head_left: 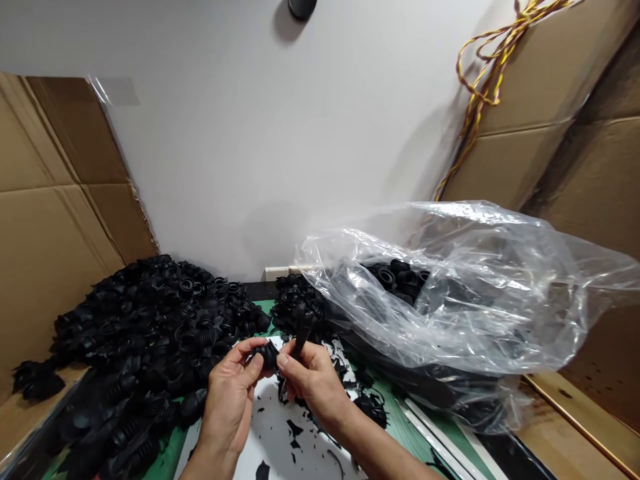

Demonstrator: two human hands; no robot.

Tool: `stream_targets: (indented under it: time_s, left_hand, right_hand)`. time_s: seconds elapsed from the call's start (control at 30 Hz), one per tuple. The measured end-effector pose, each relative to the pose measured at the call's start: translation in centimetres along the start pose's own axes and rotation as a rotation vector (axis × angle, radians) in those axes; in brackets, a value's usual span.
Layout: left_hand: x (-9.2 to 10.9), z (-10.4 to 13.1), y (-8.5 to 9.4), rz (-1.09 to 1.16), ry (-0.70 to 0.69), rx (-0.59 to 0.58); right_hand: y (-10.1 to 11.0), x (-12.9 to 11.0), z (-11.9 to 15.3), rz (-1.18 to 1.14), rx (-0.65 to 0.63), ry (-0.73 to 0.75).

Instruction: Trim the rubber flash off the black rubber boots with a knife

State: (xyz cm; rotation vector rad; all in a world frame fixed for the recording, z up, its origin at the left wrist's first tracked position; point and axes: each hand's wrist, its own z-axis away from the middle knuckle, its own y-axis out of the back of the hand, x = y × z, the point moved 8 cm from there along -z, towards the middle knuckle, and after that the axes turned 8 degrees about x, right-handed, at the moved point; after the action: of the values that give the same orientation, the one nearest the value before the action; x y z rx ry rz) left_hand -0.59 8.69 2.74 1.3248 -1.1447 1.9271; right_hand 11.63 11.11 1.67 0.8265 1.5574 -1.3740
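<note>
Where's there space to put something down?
Mostly the white sheet between the forearms, though black scraps dot it. A little green mat shows between the right forearm and the white strips. Black parts crowd the left; the plastic bag crowds the right.

I'm watching a person whose left hand [231, 393] and right hand [320, 383] are both showing bare, from fingers to wrists. The left forearm [209, 461] and right forearm [377, 443] are likewise showing bare, their outlines running smooth and rounded. The right thumb [293, 369] is displaying a short nail.
</note>
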Motion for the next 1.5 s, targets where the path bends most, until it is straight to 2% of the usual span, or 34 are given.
stream_targets:
  time_s: [0.13,0.27,0.4,0.47,0.53,0.67,0.77,0.87,1.0,1.13,1.3,1.5]
  left_hand:
    - [-0.4,-0.1,-0.1,0.016,-0.023,-0.028]
    - [0.0,-0.1,0.2,-0.079,-0.131,-0.046]
    - [0.5,0.3,-0.9,-0.332,-0.266,-0.205]
    - [0.2,0.4,-1.2,-0.363,-0.245,-0.239]
    - [-0.3,0.3,-1.0,-0.336,-0.179,-0.197]
    - [-0.7,0.0,-0.5,-0.308,-0.123,-0.116]
    - [-0.8,-0.2,-0.5,-0.334,-0.117,-0.123]
    - [-0.9,-0.2,-0.4,-0.366,-0.123,-0.125]
    - [-0.6,0.0,-0.5,-0.353,-0.191,-0.148]
    - [-1.0,0.1,-0.5,-0.411,-0.241,-0.184]
    - [0.1,0.0,-0.5,-0.435,-0.384,-0.168]
    - [-1.3,-0.1,-0.1,-0.339,-0.089,-0.137]
  right_hand:
    - [0.0,0.7,-0.2,-0.072,0.0,-0.066]
    - [0.0,1.0,-0.4,-0.147,0.002,-0.127]
    - [0.3,1.2,-0.8,-0.219,-0.017,-0.216]
    - [0.4,1.3,-0.9,-0.258,-0.046,-0.263]
    - [0.5,1.3,-0.8,-0.268,-0.073,-0.289]
    - [1.1,0.7,-0.6,-0.146,-0.068,-0.173]
    - [1.2,0.1,-0.4,0.003,-0.078,-0.043]
    - [1.2,0.1,-0.3,0.113,-0.066,0.015]
    - [1.5,0.2,-0.2,0.211,-0.025,0.036]
    - [1.3,0.0,0.2,0.252,-0.059,0.074]
    - [1.3,0.1,0.3,0.261,-0.047,0.085]
    - [1.0,1.8,0.3,0.015,-0.026,-0.068]
